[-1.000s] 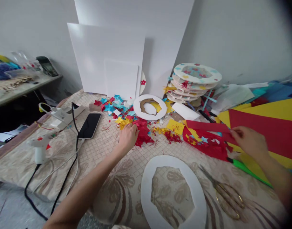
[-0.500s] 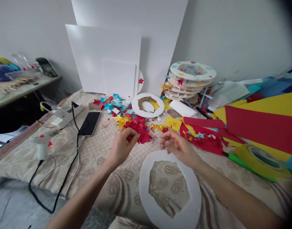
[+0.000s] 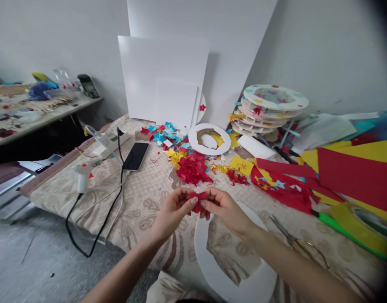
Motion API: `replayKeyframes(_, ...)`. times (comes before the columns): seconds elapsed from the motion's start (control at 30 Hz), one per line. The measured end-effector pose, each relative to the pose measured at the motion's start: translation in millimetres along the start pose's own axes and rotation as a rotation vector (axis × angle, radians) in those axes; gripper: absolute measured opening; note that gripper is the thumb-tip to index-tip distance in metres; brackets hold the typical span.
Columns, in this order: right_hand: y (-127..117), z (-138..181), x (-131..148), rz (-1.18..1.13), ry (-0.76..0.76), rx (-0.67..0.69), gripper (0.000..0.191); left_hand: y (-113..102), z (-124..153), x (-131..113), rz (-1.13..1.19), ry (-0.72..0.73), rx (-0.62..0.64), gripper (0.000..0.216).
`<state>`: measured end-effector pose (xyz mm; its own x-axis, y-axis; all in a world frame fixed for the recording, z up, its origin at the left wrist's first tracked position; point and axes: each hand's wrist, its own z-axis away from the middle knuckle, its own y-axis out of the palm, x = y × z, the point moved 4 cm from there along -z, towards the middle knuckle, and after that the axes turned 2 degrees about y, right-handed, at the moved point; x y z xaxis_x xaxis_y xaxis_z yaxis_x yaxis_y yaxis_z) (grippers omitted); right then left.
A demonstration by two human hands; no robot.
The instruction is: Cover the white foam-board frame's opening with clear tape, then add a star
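Observation:
My left hand (image 3: 172, 212) and my right hand (image 3: 223, 208) meet above the near edge of the table, both pinching one small red paper cutout (image 3: 198, 200) between their fingertips. Just below them lies a white foam ring (image 3: 212, 261) with a large hole, partly covered by my right forearm. Behind the hands sits a heap of red paper cutouts (image 3: 193, 168), with yellow and blue stars (image 3: 168, 136) scattered beyond it.
A phone (image 3: 135, 156), a glue gun (image 3: 82, 174), a power strip (image 3: 109, 141) and cables lie at left. Scissors (image 3: 299, 244), yellow tape (image 3: 366, 223), red and yellow sheets (image 3: 354, 170) at right. Stacked decorated rings (image 3: 272, 105), another white ring (image 3: 209, 139) and white boards (image 3: 163, 78) at back.
My left hand lifted a red cutout from the heap and drew back toward me. My right hand left the red sheets at right and joined it. The view shifted left.

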<state>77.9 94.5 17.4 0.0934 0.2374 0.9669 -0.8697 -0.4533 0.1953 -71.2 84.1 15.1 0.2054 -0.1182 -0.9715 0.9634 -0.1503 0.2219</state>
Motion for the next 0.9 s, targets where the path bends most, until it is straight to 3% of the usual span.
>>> replayKeyframes(0.17, 12.0, 6.5, -14.1, -0.131, 0.172, 0.044, 0.028, -3.5, 16.1, 10.6, 0.117, -0.134, 0.074, 0.035)
replayKeyframes(0.3, 25.5, 10.0, -21.7, -0.241, 0.296, 0.156, 0.030, -5.9, 31.1, 23.4, 0.292, -0.298, 0.117, 0.038)
replayKeyframes(0.4, 26.8, 8.6, -27.4, -0.250, 0.322, 0.140, 0.031, -20.0, 39.9, 24.9, 0.268, -0.279, 0.068, 0.039)
replayKeyframes(0.47, 20.6, 6.7, -31.4, -0.254, 0.323, 0.051, 0.032, -44.4, 43.8, 17.4, 0.109, -0.175, -0.005, 0.040)
replayKeyframes(0.57, 7.4, 5.2, -35.8, -0.245, 0.317, -0.061, 0.032, -104.6, 50.3, -3.0, -0.301, -0.028, -0.200, 0.040)
replayKeyframes(0.6, 3.2, 5.2, -36.4, -0.235, 0.312, -0.082, 0.032, -129.4, 53.4, -11.9, -0.460, 0.016, -0.321, 0.039)
replayKeyframes(0.67, -3.9, 5.4, -37.1, -0.201, 0.302, -0.104, 0.033, -180.5, 64.5, -35.0, -0.871, 0.128, -0.735, 0.037)
replayKeyframes(0.7, -6.5, 5.4, -37.2, -0.178, 0.297, -0.110, 0.033, -202.0, 69.3, -43.4, -0.950, 0.150, -0.892, 0.038)
replayKeyframes(0.77, -10.2, 4.5, -37.2, -0.128, 0.281, -0.113, 0.033, -235.5, 71.7, -55.1, -1.045, 0.178, -1.052, 0.045)
replayKeyframes(0.9, -13.2, -0.7, -36.7, -0.044, 0.237, -0.104, 0.032, -276.0, 50.0, -60.6, -1.187, 0.091, -1.023, 0.047)
